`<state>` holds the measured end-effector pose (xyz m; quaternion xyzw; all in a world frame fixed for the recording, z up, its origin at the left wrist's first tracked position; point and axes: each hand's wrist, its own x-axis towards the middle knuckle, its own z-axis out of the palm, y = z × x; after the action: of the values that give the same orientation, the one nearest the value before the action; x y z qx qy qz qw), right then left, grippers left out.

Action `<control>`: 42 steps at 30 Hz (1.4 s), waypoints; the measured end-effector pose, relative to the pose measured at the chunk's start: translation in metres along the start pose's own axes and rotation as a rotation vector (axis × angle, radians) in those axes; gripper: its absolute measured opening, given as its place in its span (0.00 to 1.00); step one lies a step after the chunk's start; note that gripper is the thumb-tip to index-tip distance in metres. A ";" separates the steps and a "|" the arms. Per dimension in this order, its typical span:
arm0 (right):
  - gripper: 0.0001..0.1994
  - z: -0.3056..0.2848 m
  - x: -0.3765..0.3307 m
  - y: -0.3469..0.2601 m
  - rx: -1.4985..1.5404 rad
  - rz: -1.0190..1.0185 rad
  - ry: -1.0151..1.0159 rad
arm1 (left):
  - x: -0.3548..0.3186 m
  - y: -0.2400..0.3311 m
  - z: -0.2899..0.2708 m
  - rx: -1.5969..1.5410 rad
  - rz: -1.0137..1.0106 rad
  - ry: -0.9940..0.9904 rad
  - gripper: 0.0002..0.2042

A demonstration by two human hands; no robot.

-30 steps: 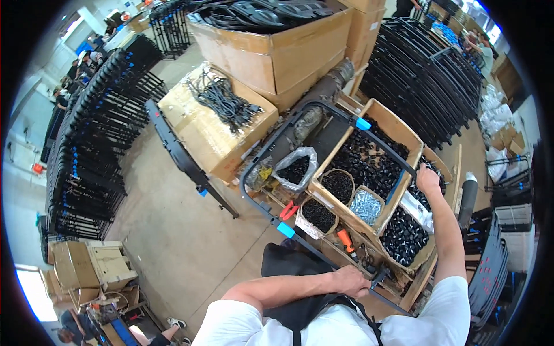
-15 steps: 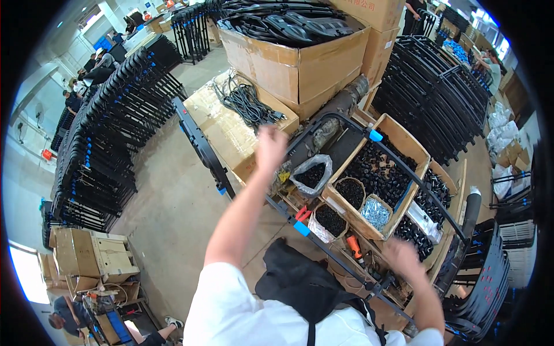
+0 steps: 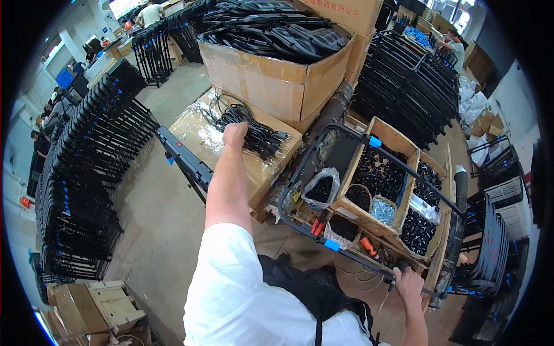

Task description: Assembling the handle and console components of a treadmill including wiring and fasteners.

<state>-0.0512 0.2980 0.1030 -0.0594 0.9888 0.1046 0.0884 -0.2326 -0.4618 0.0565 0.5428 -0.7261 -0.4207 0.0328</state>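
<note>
My left hand (image 3: 235, 135) is stretched out over a cardboard box (image 3: 210, 153), its fingers closed at the near side of a bundle of black power cords (image 3: 262, 135). Its fingertips are partly hidden, but they seem to grip the cords. Lower right, my right hand (image 3: 410, 284) is closed beside the near corner of a black tube frame (image 3: 358, 252) with blue wrappings. A thin, dark-handled tool (image 3: 392, 286), like a screwdriver, sticks out of this hand with its shaft pointing down. The frame lies across the parts bench.
On the bench are a wooden box (image 3: 344, 197) of black fittings and silver screws, a bag (image 3: 322, 187) of black parts, red-handled pliers (image 3: 317, 226) and an orange tool (image 3: 368, 246). A large carton (image 3: 254, 81) of black panels stands behind. Black frames (image 3: 86, 155) line the left.
My left hand has moved left onto the cords. My right hand has gone down to the frame's near corner. The view has turned, and the frame lies at a different angle over the bench.
</note>
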 end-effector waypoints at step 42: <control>0.09 0.034 -0.018 0.021 -0.233 -0.067 -0.238 | -0.389 -0.151 0.141 -0.329 0.683 -1.056 0.12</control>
<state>-0.0312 0.3270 0.0778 -0.0895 0.9500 0.2220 0.2007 -0.0299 -0.0721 0.0266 -0.0108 -0.7023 -0.7026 -0.1140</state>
